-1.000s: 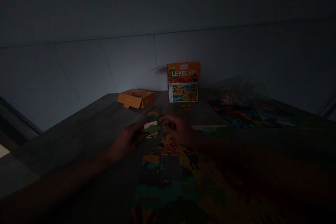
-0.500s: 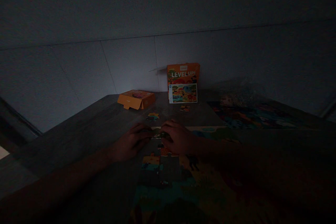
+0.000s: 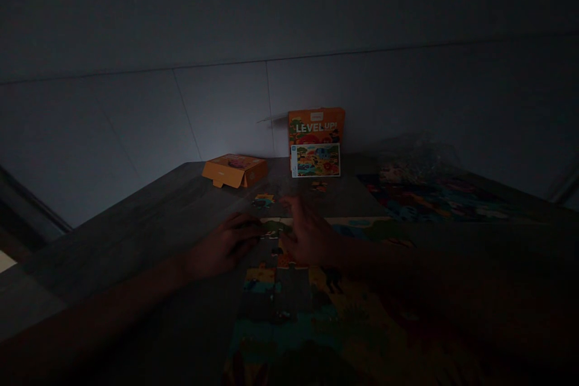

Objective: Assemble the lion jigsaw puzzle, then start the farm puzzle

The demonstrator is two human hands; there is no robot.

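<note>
In the dim head view, a partly joined jigsaw puzzle (image 3: 353, 307) lies on the table, with a gap near its left side. At its far left corner is a green-and-pale puzzle piece (image 3: 271, 230). My left hand (image 3: 228, 242) has its curled fingers closed on this piece's left edge. On the other side, my right hand (image 3: 312, 235) rests over the puzzle, index finger stretched forward and thumb apart, nothing gripped. Its fingertips are close to the piece's right edge; whether they touch is too dark to tell.
Two loose puzzle pieces, one teal and yellow (image 3: 263, 200) and one orange (image 3: 319, 186), lie beyond my hands. An open orange box (image 3: 235, 170) and an upright LEVEL UP! box (image 3: 316, 117) with a picture card (image 3: 316, 161) stand behind. Crumpled clear plastic (image 3: 416, 163) lies right, on another puzzle (image 3: 443, 199).
My right hand has loosened from the puzzle piece, its index finger lifting and stretching forward. More of the piece shows now. My left hand has stayed in place.
</note>
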